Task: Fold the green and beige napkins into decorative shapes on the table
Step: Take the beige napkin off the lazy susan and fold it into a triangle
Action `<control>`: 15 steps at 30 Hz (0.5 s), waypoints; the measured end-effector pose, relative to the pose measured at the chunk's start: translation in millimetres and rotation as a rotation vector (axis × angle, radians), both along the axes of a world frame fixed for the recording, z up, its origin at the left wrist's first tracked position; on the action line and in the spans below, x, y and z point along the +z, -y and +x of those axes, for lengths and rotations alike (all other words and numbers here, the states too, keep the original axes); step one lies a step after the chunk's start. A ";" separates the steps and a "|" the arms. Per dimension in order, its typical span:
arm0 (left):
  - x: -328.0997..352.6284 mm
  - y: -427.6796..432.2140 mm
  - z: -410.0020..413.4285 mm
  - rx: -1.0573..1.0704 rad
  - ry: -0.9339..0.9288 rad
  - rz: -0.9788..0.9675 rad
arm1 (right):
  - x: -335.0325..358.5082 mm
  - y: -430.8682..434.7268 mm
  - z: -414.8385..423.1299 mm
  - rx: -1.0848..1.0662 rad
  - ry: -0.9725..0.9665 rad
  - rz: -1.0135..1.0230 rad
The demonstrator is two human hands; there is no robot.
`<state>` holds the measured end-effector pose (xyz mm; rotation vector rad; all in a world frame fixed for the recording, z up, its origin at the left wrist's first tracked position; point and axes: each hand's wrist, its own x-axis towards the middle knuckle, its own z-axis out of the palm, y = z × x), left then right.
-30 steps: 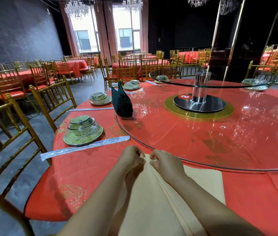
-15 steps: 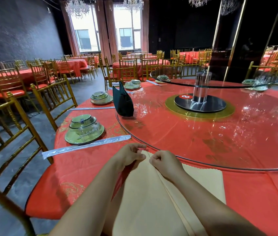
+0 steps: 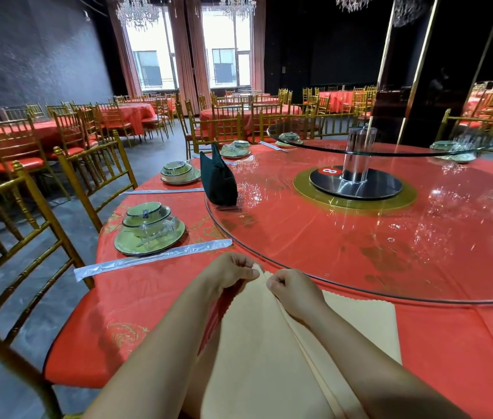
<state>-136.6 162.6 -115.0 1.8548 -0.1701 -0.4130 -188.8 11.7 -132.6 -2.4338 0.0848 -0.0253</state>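
A beige napkin (image 3: 257,343) lies at the near edge of the red round table (image 3: 148,297), its near part hanging toward me, with a folded crease running down its middle. My left hand (image 3: 230,272) pinches the napkin's far edge at the left of the fold. My right hand (image 3: 295,290) pinches the same far edge just to the right. The two fists sit close together. A dark green napkin (image 3: 218,179) stands folded and upright on the glass turntable's left rim.
A large glass turntable (image 3: 390,285) covers the table's middle, on a steel post (image 3: 357,158). Green plate-and-bowl settings (image 3: 148,228) and a wrapped chopstick sleeve (image 3: 151,260) lie to the left. Gold chairs (image 3: 21,237) ring the table.
My hands have drawn slightly apart along the napkin's far edge, and the left side of the napkin has pulled in, baring more red cloth under my left forearm.
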 end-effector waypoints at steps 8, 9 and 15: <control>-0.1 16.9 4.0 0.139 0.098 0.406 | -7.0 0.3 2.0 0.014 0.063 -0.119; -0.4 19.1 4.6 0.143 0.115 0.451 | -7.6 1.5 2.4 0.030 0.076 -0.137; 1.3 27.9 3.5 0.153 0.226 0.633 | -7.7 5.3 0.9 0.084 0.086 -0.216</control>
